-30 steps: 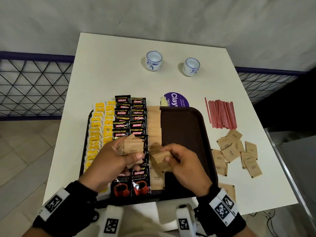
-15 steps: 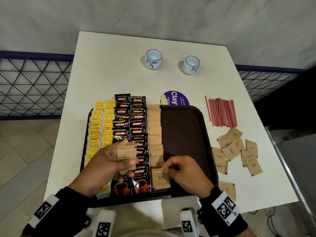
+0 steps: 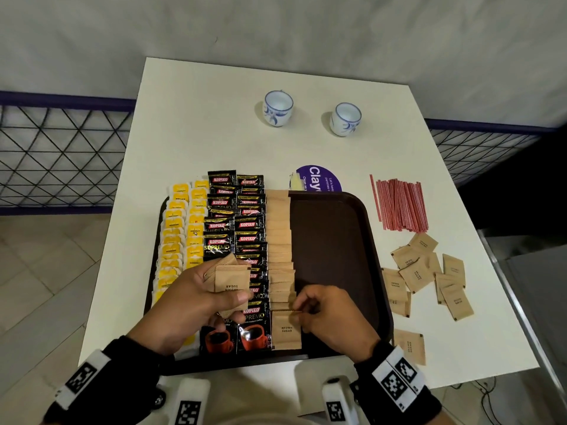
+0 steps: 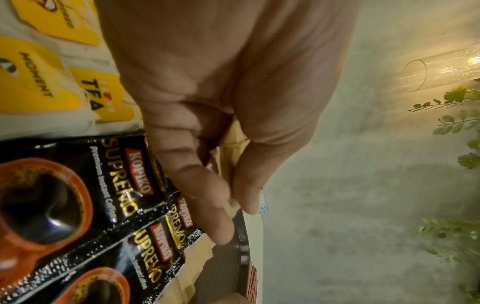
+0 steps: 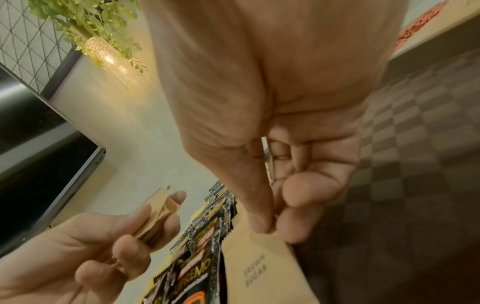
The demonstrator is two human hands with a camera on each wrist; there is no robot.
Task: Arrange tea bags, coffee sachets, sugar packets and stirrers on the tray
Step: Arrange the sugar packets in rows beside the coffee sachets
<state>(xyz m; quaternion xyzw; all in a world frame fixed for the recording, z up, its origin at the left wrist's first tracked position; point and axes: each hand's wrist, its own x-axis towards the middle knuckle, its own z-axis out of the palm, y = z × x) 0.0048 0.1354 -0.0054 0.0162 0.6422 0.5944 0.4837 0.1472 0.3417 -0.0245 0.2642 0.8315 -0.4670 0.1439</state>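
Now on the tray (image 3: 337, 228), left hand (image 3: 196, 305) grasping a stack of sugar packets (image 3: 228, 279) above the coffee sachets (image 3: 233, 222), right hand (image 3: 334, 317) pinching the nearest packet (image 3: 285, 331) in the tray's sugar row.

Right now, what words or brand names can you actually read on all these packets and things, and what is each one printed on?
"KOPIKO" and "SUPREMO": black coffee sachets.
"BROWN SUGAR": the sugar packet lying on the tray, and the stack in the left hand.
"MOMENT", "TEA": yellow tea bag tags.
"Clay": purple round sticker, cut off by the tray; its small print is unreadable.
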